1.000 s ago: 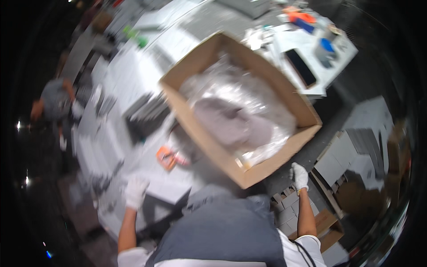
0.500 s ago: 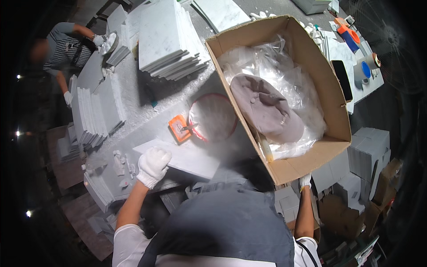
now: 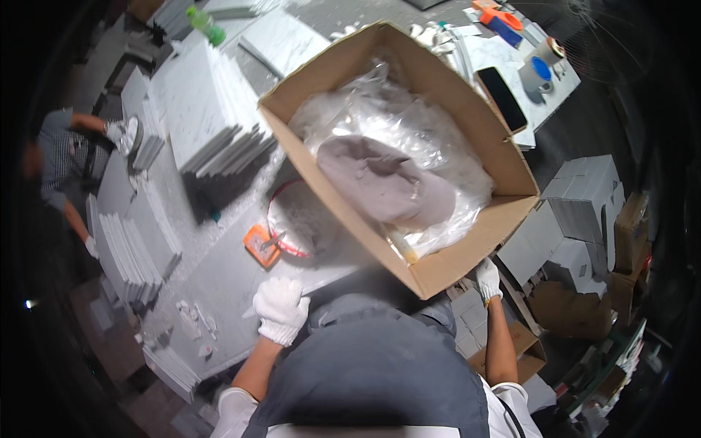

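Note:
My left hand (image 3: 282, 310), in a white knit glove, is closed on the near edge of a pale, thin tile (image 3: 337, 271). Much of that tile is hidden by the glove and the box. A cardboard box (image 3: 453, 274) stands open in front of me, holding clear plastic wrap (image 3: 456, 142) and a grey-brown cap (image 3: 387, 182). Beside the box's near right edge is my gloved right hand (image 3: 488, 281); its fingers are partly covered, so its grip does not show. A red-rimmed round container (image 3: 295, 252) and an orange box (image 3: 261, 246) with a blade-like tool sit beyond my left hand.
Tile stacks (image 3: 212, 109) stand at the back left, near a green bottle (image 3: 206, 26). A co-worker's gloved hand (image 3: 123, 136) is at the far left. A phone (image 3: 502, 98) and mug (image 3: 537, 74) lie to the right. White cartons (image 3: 584, 193) are piled at right.
My view has turned, shifting the table leftward. My left hand, with the tile, has moved right and nearer to me. My right hand shows more beside the box.

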Demonstrator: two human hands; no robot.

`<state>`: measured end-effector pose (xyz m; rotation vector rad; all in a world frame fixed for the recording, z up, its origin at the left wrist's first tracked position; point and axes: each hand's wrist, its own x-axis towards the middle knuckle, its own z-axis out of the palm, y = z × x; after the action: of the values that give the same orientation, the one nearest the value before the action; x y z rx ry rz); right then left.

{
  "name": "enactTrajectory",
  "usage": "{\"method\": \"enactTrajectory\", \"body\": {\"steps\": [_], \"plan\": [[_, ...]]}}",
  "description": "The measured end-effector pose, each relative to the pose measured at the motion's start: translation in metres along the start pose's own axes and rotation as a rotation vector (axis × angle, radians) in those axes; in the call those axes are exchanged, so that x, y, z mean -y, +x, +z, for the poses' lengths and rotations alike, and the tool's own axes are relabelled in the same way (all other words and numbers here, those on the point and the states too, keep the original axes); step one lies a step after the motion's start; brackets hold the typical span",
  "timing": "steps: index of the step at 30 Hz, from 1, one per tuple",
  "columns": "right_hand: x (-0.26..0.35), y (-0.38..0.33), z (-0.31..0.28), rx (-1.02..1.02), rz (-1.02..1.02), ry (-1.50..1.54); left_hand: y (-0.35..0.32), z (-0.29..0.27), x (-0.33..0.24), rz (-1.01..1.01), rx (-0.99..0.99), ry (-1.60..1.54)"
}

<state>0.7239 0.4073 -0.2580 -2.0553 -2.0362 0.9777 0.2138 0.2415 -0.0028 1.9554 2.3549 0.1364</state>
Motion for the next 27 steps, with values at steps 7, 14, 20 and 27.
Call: {"method": "enactTrajectory", "body": {"steps": [7,14,20,27], "plan": [[-0.054,0.013,-0.038,0.078,-0.054,0.412,-0.002,0.013,-0.040,-0.204,0.017,0.152],[-0.076,0.078,-0.111,0.249,0.380,0.912,-0.002,0.024,-0.069,-0.475,0.080,0.323],[-0.018,0.156,-0.158,0.085,0.232,0.852,0.002,0.031,-0.066,-0.483,0.086,0.353],[0.066,0.196,-0.212,0.005,-0.216,0.631,0.007,0.027,-0.068,-0.485,0.032,0.279]]}}
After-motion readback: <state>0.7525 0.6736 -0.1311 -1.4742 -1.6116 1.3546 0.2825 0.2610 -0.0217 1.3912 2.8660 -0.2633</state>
